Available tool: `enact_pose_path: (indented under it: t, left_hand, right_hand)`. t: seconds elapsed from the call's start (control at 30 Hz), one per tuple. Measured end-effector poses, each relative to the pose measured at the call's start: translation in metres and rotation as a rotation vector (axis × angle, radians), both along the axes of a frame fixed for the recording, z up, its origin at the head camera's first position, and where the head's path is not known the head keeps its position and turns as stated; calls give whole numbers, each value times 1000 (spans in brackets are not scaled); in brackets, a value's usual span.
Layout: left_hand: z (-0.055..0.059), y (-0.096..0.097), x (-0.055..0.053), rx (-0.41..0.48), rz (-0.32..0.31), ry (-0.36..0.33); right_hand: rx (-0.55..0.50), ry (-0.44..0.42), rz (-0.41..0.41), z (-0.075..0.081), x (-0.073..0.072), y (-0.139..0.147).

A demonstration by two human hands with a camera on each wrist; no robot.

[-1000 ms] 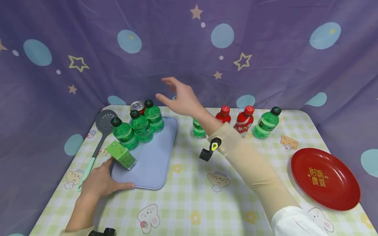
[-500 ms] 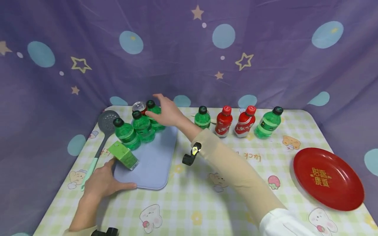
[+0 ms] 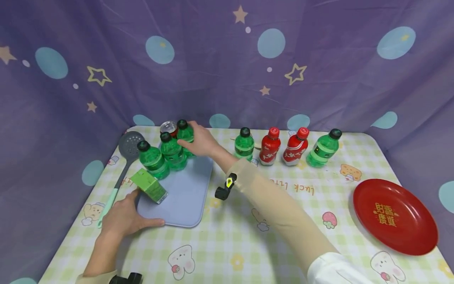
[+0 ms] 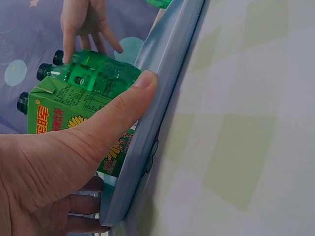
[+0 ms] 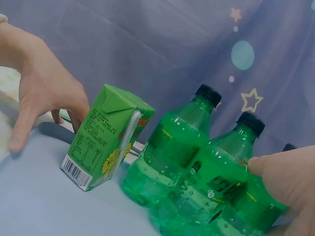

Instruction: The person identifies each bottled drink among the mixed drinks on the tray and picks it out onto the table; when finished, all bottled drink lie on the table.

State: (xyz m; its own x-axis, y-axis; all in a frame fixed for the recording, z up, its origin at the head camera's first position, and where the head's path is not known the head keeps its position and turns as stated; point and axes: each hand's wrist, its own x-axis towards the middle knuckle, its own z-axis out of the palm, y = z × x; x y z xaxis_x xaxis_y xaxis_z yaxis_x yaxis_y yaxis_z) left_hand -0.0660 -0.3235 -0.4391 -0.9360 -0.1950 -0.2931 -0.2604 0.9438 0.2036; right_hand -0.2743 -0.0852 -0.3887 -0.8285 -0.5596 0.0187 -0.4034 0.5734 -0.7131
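Note:
My left hand [image 3: 122, 217] grips the near left corner of a blue-grey tray [image 3: 186, 201], its thumb along the front rim. A green drink carton [image 3: 149, 186] stands on the tray just beyond that hand. Behind the carton several green soda bottles with black caps, such as the nearest bottle [image 3: 154, 162], stand close together. My right hand [image 3: 202, 140] is around the farthest green bottle [image 3: 185, 134], thumb on the near side and fingers behind it. In the right wrist view the right thumb [image 5: 275, 169] overlaps the bottles, and part of the held bottle is hidden.
A can [image 3: 169, 127] stands at the tray's back left. A slotted turner [image 3: 124, 169] lies left of the tray. Right of centre stand a green bottle [image 3: 244, 146], two red bottles [image 3: 270, 146] and another green bottle [image 3: 323, 149]. A red plate [image 3: 393, 217] lies at right.
My right hand has come down and forward from above the tray's back right to the farthest green bottle. The left hand has stayed at the tray's corner.

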Motion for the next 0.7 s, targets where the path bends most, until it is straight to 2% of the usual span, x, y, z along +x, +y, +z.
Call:
enact_pose_path:
  t: [0.37,0.7]
  left_hand:
    - [-1,0,0,2,3,-5]
    - [-5,-2,0,0,-9,20]
  right_hand:
    - [-41,31,-46,-13,-4,-4]
    - [-107,58,-69,-24,-5,-6]
